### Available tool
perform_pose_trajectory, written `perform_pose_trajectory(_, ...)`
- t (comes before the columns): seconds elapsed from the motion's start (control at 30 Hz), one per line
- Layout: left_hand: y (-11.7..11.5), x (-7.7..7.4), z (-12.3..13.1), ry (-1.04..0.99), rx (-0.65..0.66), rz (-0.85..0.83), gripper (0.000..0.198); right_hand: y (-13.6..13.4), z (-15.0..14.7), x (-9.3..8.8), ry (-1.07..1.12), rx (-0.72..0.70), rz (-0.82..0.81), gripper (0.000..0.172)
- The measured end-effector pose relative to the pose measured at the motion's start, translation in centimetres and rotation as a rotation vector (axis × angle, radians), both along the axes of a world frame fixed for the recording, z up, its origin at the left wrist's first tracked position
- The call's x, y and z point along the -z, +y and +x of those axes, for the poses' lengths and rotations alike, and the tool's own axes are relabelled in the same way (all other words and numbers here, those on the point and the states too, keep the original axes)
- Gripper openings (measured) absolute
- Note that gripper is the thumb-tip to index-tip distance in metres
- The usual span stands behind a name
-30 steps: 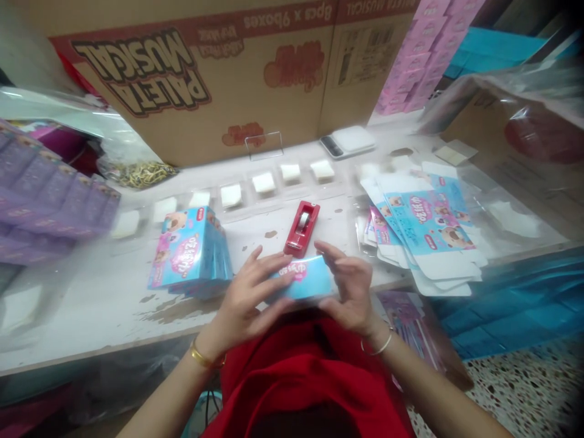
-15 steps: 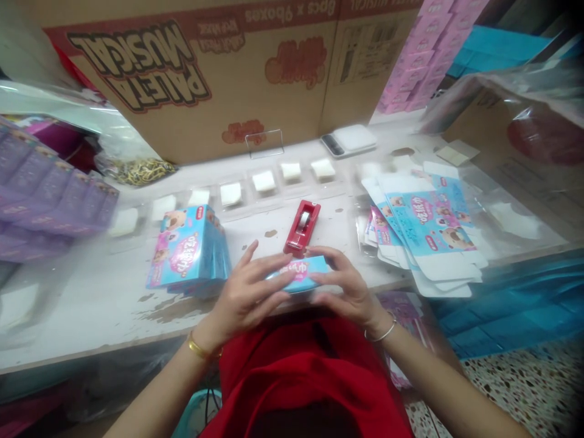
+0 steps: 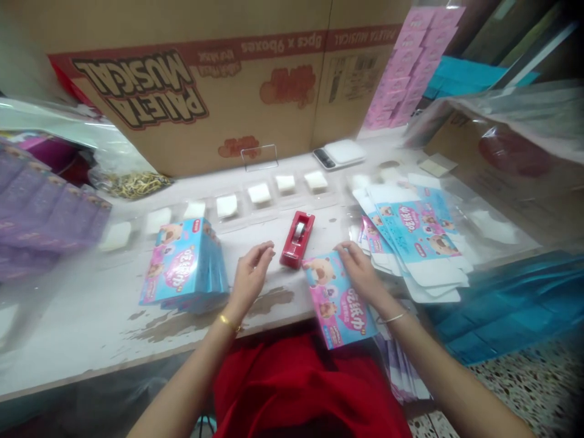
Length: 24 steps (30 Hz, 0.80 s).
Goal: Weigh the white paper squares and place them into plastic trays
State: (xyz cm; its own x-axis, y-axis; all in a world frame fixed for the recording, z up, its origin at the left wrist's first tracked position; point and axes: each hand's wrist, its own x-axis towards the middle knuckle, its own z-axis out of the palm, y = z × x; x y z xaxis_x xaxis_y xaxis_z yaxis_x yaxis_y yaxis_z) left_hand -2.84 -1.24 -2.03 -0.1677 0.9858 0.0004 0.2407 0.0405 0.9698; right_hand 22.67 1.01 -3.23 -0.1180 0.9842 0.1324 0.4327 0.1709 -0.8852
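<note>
A blue and pink printed carton (image 3: 335,301) with cartoon bears is tilted at the table's front edge. My right hand (image 3: 360,274) grips it along its right side, fingers over the upper corner. Left of the red tape dispenser (image 3: 297,239), my left hand (image 3: 250,274) hovers over the table with its fingers drawn together. Whatever its fingertips may hold is too small to make out. A stack of matching cartons (image 3: 182,264) stands left of that hand. Flat printed cartons (image 3: 417,234) lie in a loose pile to the right.
Several white squares in clear trays (image 3: 227,207) form a row behind the dispenser. Farther back are a wire stand (image 3: 259,157), a white scale (image 3: 342,154) and a large cardboard box (image 3: 237,91). Purple boxes (image 3: 41,207) stand at left, a plastic-covered box (image 3: 497,152) at right.
The carton has turned from lying edge-up between both hands to showing its broad printed face. My left hand has let go and moved left; my right hand keeps hold. The view has shifted slightly.
</note>
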Motion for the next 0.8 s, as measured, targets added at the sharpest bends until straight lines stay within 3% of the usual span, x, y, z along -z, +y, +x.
perform_pose_trajectory(0.13,2.8,2.2,1.6,-0.050,-0.028,-0.120,0.033,1.3,-0.2,1.2,-0.090,0.052,0.116,0.028)
perform_pose_trajectory(0.27,4.1,3.1,2.2,-0.079,-0.041,-0.157,0.041,3.3,-3.4,-0.1,-0.308,0.007,0.318,0.031)
perform_pose_trajectory(0.37,4.5,3.5,2.4,-0.097,-0.059,-0.169,0.044,6.0,-5.5,-1.1,-0.469,-0.027,0.290,0.025)
perform_pose_trajectory(0.5,4.9,3.6,3.0,-0.123,-0.055,-0.169,0.039,8.9,-6.5,-1.3,-0.565,-0.101,0.227,0.031)
perform_pose_trajectory(0.67,5.4,3.5,3.7,-0.178,-0.055,-0.192,0.029,9.7,-6.5,-1.3,-0.640,-0.223,0.209,0.032)
perform_pose_trajectory(0.8,5.7,3.6,3.9,-0.198,-0.095,-0.192,0.022,9.6,-6.5,-0.7,-0.623,-0.214,0.232,0.027)
